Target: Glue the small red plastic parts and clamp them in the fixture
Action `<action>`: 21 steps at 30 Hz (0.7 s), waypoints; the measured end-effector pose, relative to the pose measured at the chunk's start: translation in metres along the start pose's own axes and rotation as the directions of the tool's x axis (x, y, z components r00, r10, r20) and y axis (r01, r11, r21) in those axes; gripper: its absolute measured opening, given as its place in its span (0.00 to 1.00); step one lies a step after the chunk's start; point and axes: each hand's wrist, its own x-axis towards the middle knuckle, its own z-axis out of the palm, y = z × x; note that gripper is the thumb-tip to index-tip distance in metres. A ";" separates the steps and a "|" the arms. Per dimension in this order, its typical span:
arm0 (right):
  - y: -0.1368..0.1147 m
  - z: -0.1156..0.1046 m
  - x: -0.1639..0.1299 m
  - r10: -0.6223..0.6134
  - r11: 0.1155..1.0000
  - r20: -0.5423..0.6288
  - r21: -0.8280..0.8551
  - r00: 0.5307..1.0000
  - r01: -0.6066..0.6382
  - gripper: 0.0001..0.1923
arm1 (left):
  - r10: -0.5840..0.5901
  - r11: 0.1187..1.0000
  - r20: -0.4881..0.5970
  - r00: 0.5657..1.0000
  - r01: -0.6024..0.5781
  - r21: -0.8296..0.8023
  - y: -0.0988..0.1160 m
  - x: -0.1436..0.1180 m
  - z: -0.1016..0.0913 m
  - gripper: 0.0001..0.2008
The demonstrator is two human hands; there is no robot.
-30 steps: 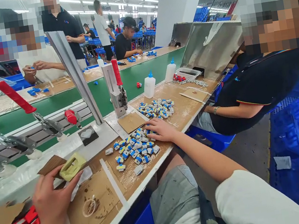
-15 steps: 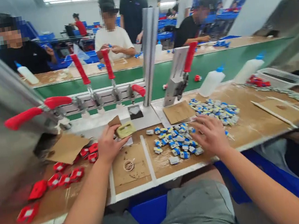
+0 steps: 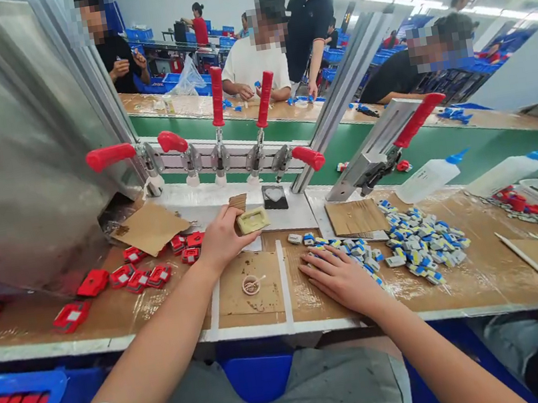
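My left hand (image 3: 226,236) is closed around a pale yellow block (image 3: 253,221) with an oblong recess in its face, held over the bench in front of the clamp fixture. A scrap of brown cardboard (image 3: 238,202) shows just behind its fingertips. My right hand (image 3: 343,276) lies flat with fingers stretched out over a group of small white, blue and yellow pieces (image 3: 365,252), covering some of them. A larger heap of the same pieces (image 3: 423,239) lies to its right. Between my hands, a small round cup (image 3: 250,285) with thin sticks sits on a cardboard sheet (image 3: 273,298).
Toggle clamps with red handles (image 3: 217,98) line a metal rail behind my hands; another clamp (image 3: 418,120) stands to the right. Red parts (image 3: 139,279) lie left. White squeeze bottles (image 3: 430,179) stand at right. A blue crate (image 3: 57,388) is at lower left. Co-workers (image 3: 255,62) sit opposite.
The view has swung, shifting the bench. My right hand has moved left across the small pieces, and a gap now separates them from the larger heap. My left hand still holds the yellow block.
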 end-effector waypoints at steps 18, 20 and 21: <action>-0.015 -0.016 0.115 0.608 0.508 -0.107 0.814 0.786 -0.282 0.23 | 0.130 0.991 -0.126 0.983 -0.132 -0.006 0.000 -0.006 0.005 0.24; -0.018 -0.002 0.147 0.644 0.190 0.029 0.962 0.765 -0.196 0.29 | 0.143 0.990 -0.151 0.978 -0.143 0.010 -0.001 -0.007 0.004 0.24; -0.019 0.004 0.158 0.653 0.071 0.073 0.985 0.753 -0.157 0.31 | 0.143 0.990 -0.160 0.977 -0.142 0.017 -0.002 -0.007 0.003 0.23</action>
